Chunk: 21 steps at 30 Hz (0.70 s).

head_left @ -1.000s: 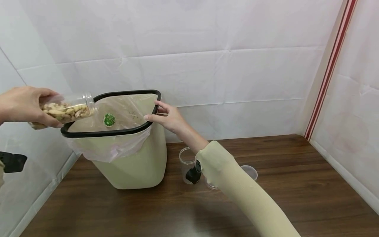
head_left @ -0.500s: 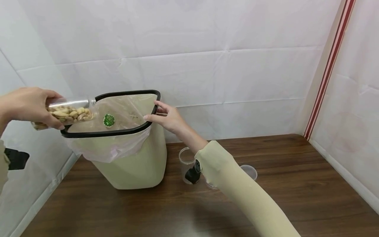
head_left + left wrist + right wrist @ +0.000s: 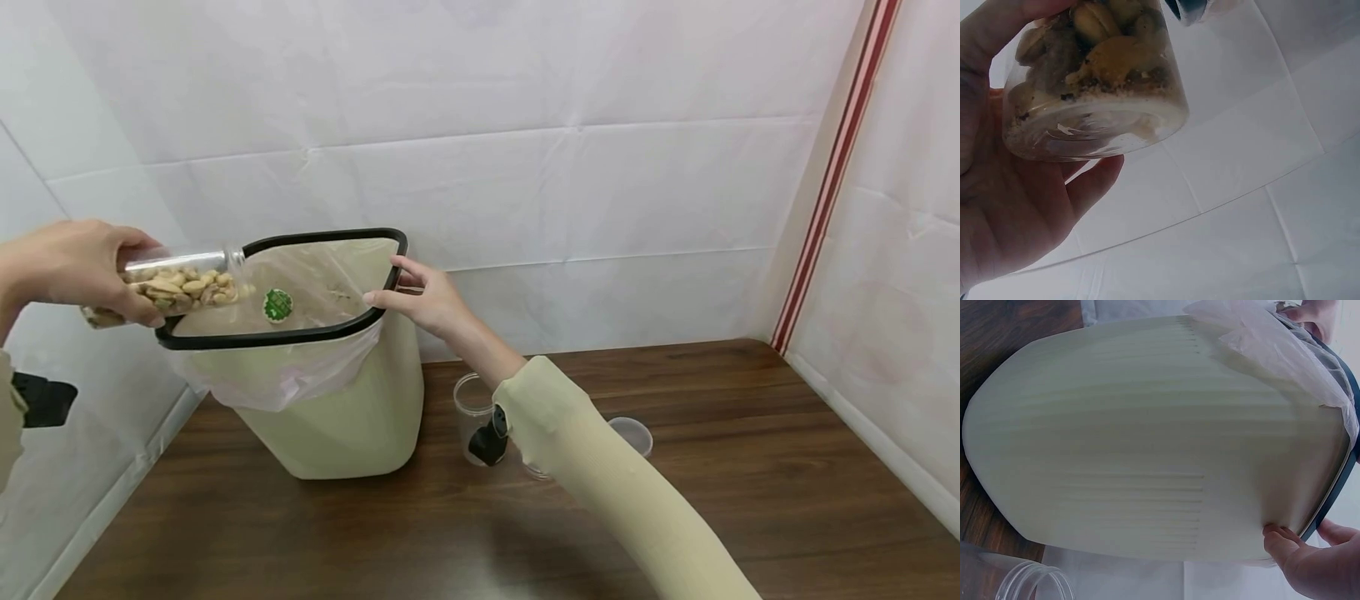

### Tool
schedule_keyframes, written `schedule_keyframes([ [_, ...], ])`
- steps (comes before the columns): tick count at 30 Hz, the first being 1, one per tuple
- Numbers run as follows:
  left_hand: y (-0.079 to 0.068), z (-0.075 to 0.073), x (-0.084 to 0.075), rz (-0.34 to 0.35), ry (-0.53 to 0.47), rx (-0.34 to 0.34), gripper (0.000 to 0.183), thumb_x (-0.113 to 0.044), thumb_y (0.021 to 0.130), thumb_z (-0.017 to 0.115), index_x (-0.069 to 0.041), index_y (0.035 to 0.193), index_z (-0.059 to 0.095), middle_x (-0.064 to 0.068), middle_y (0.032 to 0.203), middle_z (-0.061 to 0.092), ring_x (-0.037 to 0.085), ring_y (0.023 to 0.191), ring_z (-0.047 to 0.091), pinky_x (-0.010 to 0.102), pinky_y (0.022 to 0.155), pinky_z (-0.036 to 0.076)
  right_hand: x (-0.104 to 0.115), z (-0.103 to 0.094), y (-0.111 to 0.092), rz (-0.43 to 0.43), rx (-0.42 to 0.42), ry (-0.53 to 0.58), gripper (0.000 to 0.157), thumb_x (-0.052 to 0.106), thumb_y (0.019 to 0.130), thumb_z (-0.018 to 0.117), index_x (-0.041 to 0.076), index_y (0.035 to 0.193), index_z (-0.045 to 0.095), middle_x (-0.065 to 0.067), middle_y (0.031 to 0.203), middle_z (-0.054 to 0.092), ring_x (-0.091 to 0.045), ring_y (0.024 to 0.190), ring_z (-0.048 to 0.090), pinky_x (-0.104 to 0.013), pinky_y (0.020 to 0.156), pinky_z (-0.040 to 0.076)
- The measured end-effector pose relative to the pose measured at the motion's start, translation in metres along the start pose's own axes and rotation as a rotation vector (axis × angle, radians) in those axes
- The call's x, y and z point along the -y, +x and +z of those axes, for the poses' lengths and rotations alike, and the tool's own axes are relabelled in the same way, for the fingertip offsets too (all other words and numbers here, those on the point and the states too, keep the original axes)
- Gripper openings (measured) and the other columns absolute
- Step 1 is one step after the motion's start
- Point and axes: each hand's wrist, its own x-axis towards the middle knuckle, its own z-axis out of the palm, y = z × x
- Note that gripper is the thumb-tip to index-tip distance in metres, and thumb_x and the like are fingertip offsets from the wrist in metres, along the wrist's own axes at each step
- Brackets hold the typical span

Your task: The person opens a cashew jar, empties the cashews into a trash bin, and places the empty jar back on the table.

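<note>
My left hand [image 3: 75, 267] grips a clear plastic jar [image 3: 183, 287] of nuts by its base end. The jar lies almost level, its open mouth over the left side of a pale green trash can [image 3: 337, 433]. In the left wrist view, nuts and dark crumbs show through the jar's bottom [image 3: 1097, 125]. With thumb and fingers, my right hand [image 3: 435, 300] holds the can's black rim [image 3: 277, 337] at the right. A thin white bag [image 3: 315, 371] lines the can and hangs over its front. Inside it shows a round green label [image 3: 277, 306].
Right of the can, an open clear jar [image 3: 468, 408] stands on the dark wooden table [image 3: 750, 467]. Another clear rim [image 3: 536, 471] and a round translucent lid [image 3: 632, 435] are partly hidden by my right sleeve. White sheeting [image 3: 525, 192] covers the walls behind.
My left hand has moved slightly to the right, bringing the jar's mouth farther over the can. The right hand stays on the rim.
</note>
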Motion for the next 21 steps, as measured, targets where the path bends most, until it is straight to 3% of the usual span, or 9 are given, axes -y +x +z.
schedule_keyframes([
  [21,-0.0059,-0.0105,-0.0039,-0.033,0.007,0.001,0.081,-0.034,0.062,0.081,0.014,0.116,0.045,0.016,0.082,0.058,0.026,0.07,0.049,0.033,0.055,0.036,0.0015,0.0026,0.0,0.0,0.011,-0.005,0.066,0.025,0.08,0.068,0.019,0.139,0.04,-0.014,0.134,0.044,-0.023,0.124,0.04,-0.036,0.096,0.038],
])
